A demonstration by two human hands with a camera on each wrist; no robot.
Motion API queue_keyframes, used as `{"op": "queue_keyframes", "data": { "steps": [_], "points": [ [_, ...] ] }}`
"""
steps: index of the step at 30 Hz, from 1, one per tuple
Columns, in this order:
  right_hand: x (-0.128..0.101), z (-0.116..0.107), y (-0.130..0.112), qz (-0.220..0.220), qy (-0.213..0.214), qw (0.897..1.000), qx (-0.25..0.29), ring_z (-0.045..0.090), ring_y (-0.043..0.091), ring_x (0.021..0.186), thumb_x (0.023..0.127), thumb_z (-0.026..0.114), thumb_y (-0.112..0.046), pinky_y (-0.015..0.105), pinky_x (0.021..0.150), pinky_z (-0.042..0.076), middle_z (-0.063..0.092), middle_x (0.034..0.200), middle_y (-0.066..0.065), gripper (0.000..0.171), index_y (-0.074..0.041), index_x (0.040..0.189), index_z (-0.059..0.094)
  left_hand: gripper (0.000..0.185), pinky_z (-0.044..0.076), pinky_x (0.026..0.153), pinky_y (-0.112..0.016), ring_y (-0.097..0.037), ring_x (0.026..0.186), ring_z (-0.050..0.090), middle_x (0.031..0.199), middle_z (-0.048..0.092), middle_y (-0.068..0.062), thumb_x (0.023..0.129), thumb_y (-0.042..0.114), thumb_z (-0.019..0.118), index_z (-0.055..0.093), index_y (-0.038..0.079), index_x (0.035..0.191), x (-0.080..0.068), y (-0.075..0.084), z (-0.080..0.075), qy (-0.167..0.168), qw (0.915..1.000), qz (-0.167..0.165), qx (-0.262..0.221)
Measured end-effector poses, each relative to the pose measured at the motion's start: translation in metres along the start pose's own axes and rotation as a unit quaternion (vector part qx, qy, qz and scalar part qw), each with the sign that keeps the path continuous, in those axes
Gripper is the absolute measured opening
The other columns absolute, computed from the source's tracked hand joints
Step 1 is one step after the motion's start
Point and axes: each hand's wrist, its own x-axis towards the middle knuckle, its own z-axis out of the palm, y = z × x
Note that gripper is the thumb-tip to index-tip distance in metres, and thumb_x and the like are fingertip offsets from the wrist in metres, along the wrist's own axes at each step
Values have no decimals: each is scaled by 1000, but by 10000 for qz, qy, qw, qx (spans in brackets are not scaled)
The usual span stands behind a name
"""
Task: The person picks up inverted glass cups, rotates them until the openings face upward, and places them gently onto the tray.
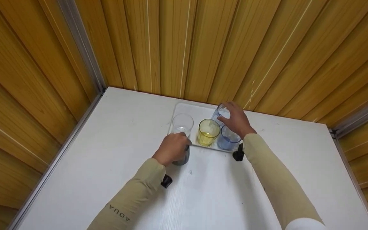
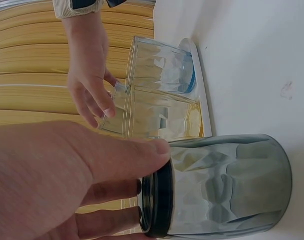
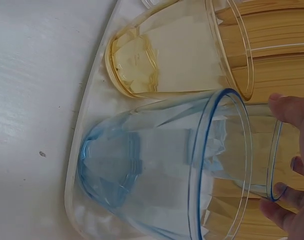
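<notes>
My left hand (image 1: 172, 149) grips a grey glass (image 2: 232, 185) by its dark rim, thumb on one side and fingers on the other. That glass is upright over the white table just in front of the tray (image 1: 184, 106). At the tray's back right, my right hand (image 1: 237, 120) pinches the rim of a pale blue glass (image 1: 216, 115). Another blue glass (image 3: 162, 155) stands right below that hand, at the tray's front right. Beside it is a yellow glass (image 1: 206, 137). A clear glass (image 1: 183, 120) stands at the tray's left, partly behind my left hand.
The white table (image 1: 113, 127) ends at a wooden plank wall (image 1: 177, 48) close behind the tray. Metal frame posts (image 1: 86, 48) rise at the table's back corners. A small black device (image 1: 166, 181) hangs from my left wrist, another (image 1: 238, 153) from the right.
</notes>
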Motion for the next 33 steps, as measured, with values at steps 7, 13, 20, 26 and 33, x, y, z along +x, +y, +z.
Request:
{"op": "queue_keyframes", "data": {
  "steps": [7,13,20,26,33],
  "points": [
    [1,5,0,-16,-33,10000,-34,29,33,144,89,68,-34,56,114,30,31,155,7,68,-27,149,36,28,58,65,-39,-23,80,69,91,71,-9,75,-2,69,79,15,95,-1,0,0,0,10000,29,56],
    [2,9,2,-9,-92,10000,33,31,33,143,89,68,-34,55,114,31,32,154,7,68,-26,148,36,28,58,66,-38,-23,80,69,92,71,-8,75,-1,69,79,15,96,-2,1,0,-6,10000,-35,90],
    [4,11,3,-57,-15,10000,-46,34,33,141,89,69,-33,55,113,32,34,153,8,66,-23,147,38,27,57,66,-38,-22,79,68,93,71,-8,75,0,72,79,14,97,-1,3,-1,-77,9999,-131,83],
    [4,12,4,-20,-28,10000,-80,31,34,143,89,69,-34,55,115,29,33,154,9,68,-23,148,37,25,57,66,-38,-23,80,68,92,71,-8,75,0,72,79,14,95,-2,2,0,-40,9999,-100,32],
    [4,14,6,-134,-8,9996,-240,27,36,144,91,66,-33,56,116,27,32,155,14,67,-17,149,36,24,57,65,-36,-22,79,68,91,71,-7,79,1,69,79,15,95,-2,1,3,107,9998,-24,182]
  ]
}}
